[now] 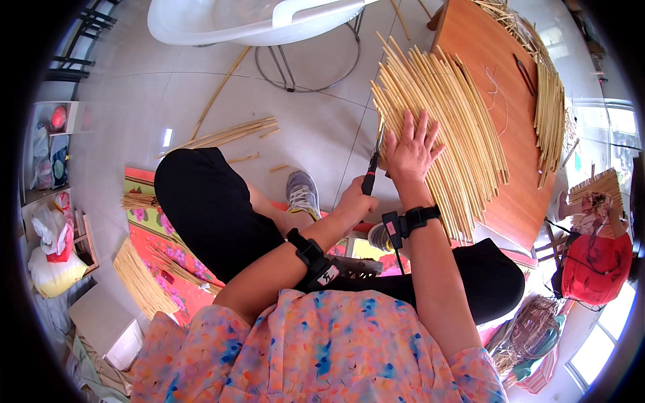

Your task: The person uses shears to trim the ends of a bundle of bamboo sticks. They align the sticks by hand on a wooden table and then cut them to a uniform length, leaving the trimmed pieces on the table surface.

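Note:
My right hand (410, 151) lies flat, fingers spread, on a wide layer of pale bamboo strips (457, 114) spread over the near end of a brown wooden table (500, 60). My left hand (355, 201) is closed around the dark handle of a slim cutting tool (371, 168). The tool's tip points up at the left edge of the strips, right beside my right hand's thumb. Both wrists wear black straps. My knees in dark trousers sit below the hands, with a grey shoe (302, 191) between them.
A second bundle of strips (551, 101) lies along the table's far side. A white plastic chair (255, 20) stands ahead. Loose strips (225, 136) lie on the tiled floor; another bundle (138, 282) rests on a floral mat (158, 232). Someone in a red cap (594, 265) sits at right.

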`<state>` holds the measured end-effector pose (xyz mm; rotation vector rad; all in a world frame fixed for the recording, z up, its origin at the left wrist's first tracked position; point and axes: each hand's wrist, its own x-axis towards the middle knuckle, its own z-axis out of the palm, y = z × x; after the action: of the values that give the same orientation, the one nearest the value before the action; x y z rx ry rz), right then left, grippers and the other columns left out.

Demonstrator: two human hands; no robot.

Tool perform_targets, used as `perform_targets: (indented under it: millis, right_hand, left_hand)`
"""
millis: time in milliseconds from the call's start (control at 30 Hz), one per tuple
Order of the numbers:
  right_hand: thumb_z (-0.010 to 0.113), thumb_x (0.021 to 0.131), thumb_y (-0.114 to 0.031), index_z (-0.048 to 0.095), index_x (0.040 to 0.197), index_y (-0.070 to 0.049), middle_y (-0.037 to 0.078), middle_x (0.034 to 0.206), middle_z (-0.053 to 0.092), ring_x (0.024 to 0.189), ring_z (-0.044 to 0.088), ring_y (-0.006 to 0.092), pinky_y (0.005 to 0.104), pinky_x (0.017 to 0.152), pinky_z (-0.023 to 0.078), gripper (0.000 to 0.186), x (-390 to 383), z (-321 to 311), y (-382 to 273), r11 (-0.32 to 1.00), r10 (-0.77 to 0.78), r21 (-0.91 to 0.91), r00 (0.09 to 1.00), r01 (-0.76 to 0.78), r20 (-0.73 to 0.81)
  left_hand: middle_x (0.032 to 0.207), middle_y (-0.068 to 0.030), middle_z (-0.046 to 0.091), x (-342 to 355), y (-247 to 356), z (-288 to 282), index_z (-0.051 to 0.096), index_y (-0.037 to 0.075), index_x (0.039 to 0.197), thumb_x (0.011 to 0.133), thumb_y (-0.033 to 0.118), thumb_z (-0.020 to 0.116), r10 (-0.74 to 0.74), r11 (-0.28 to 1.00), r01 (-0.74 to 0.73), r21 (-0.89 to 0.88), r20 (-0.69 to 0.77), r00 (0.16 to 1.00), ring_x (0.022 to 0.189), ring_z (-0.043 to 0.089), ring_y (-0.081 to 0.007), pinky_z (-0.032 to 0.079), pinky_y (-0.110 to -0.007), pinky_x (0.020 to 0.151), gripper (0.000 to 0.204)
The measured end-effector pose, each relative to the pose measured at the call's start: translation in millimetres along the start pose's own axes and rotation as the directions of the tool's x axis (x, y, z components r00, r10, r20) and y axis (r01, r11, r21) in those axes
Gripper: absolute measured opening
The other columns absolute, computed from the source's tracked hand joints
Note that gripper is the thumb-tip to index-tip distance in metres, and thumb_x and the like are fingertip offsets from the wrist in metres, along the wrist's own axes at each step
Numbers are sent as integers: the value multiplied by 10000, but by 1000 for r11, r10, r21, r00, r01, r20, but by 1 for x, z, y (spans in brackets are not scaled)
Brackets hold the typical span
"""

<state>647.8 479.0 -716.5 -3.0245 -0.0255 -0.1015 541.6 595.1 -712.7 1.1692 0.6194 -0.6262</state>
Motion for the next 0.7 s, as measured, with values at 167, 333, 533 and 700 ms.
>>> perform_targets:
  millis: [167,333,533,700]
  right_hand:
    - [464,880,-473,340,1423,-197,106,1522,206,1403,93,409,669,1057,84,622,0,1,1,1000,-1,6,1000,1,-6]
    - [470,875,-470,331,1430,-202,104,1529,192,1407,85,404,653,1071,68,631,-2,0,2,1000,10,7,1000,-10,14]
    - [442,889,-485,317,1438,-206,86,1539,173,1417,59,381,634,1086,28,629,-4,-7,3,999,36,26,998,-38,51]
    - [423,896,-502,305,1444,-213,73,1543,162,1421,44,367,627,1090,9,631,0,-14,1,992,48,109,994,-58,95]
  left_hand:
    - [671,-2,439,-12,8,0,486,-10,1005,636,21,551,-17,999,19,-29,65,998,532,393,-113,306,-265,459,376]
    - [675,21,431,-37,9,-14,481,35,976,653,9,516,-158,985,169,-40,196,968,480,353,-82,259,-247,426,326]
    - [974,-98,543,-98,39,-46,469,7,1159,599,21,508,-57,942,194,-274,439,897,881,546,-194,453,-315,708,562]
    - [1248,-148,481,-124,57,-60,357,4,1354,609,136,573,177,937,82,-339,664,727,1204,464,-260,387,-423,998,787]
